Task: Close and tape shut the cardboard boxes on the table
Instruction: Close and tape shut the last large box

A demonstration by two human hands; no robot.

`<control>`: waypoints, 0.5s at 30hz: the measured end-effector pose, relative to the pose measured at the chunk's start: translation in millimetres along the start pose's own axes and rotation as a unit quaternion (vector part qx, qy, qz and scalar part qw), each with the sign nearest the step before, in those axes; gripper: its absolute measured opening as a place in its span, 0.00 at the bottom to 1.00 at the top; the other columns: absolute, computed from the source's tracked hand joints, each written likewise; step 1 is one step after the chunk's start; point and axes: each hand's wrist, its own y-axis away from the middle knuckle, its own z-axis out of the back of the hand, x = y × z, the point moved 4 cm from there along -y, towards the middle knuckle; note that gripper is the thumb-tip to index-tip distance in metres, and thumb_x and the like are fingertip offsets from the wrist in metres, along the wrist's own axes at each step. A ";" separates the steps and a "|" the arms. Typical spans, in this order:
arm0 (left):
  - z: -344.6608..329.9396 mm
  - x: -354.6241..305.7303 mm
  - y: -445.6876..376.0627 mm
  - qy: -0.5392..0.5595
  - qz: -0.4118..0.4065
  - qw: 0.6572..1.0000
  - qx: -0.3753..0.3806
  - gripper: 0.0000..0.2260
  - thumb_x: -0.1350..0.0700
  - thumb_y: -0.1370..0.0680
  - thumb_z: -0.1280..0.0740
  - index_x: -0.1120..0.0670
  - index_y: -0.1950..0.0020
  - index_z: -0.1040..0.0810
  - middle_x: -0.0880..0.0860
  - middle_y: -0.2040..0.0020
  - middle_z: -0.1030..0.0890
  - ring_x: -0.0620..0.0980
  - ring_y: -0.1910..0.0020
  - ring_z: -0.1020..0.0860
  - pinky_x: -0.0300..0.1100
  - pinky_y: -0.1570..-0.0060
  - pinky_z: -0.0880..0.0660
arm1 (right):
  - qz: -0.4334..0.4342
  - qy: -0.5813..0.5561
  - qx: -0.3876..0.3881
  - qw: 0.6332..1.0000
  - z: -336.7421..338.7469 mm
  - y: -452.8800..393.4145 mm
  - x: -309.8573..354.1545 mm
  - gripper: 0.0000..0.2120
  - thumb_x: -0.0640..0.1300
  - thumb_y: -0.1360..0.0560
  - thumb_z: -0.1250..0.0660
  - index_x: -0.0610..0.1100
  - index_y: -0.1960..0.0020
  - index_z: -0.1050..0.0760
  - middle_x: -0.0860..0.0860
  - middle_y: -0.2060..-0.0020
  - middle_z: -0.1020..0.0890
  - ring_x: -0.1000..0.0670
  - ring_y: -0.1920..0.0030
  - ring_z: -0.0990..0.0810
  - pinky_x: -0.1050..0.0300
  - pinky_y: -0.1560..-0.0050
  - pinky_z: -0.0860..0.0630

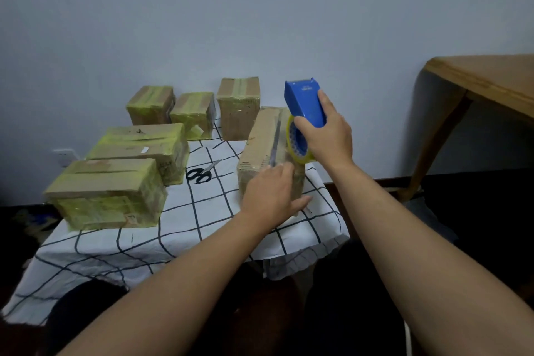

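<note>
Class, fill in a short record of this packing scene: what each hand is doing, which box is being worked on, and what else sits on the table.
Right hand: grips blue tape dispenser
Left hand: rests on the near end of the long box
Top seam of long box: open, untaped
Other boxes: five, wrapped in yellowish tape
Scissors: on checked tablecloth, left of long box

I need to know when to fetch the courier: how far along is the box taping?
Five boxes, like the nearest one, already wear yellowish tape. In hand: the sixth box, steadied by the left hand, while the right hand holds the blue tape dispenser above it. Its top seam shows no yellow tape yet. That box seems to be all that remains.
</note>
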 end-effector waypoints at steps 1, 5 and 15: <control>0.0 -1.8 0.3 -0.007 -0.014 1.000 -0.025 0.22 0.35 0.26 0.33 0.52 0.49 0.32 0.50 0.52 0.23 0.51 0.52 0.25 0.44 0.62 0.36 | -0.002 0.008 0.001 1.000 -1.6 -0.8 -1.3 0.37 0.58 0.27 0.32 0.59 0.21 0.41 0.52 0.45 0.26 0.49 0.44 0.25 0.50 0.44 0.25; -11.5 -12.1 -2.5 -0.018 -0.048 0.996 -0.079 0.17 0.43 0.27 0.28 0.54 0.52 0.27 0.52 0.57 0.21 0.53 0.56 0.21 0.47 0.52 0.26 | -0.001 0.031 0.010 0.999 -3.6 -3.7 -1.8 0.37 0.59 0.27 0.33 0.59 0.21 0.43 0.50 0.44 0.24 0.47 0.45 0.25 0.49 0.45 0.25; -6.0 -18.6 -1.7 0.017 -0.012 0.997 -0.075 0.15 0.49 0.30 0.25 0.56 0.55 0.27 0.54 0.61 0.22 0.55 0.58 0.21 0.52 0.47 0.24 | -0.005 0.040 0.019 0.999 -4.3 -3.1 -0.3 0.36 0.58 0.26 0.33 0.60 0.21 0.43 0.49 0.46 0.24 0.48 0.49 0.26 0.52 0.53 0.27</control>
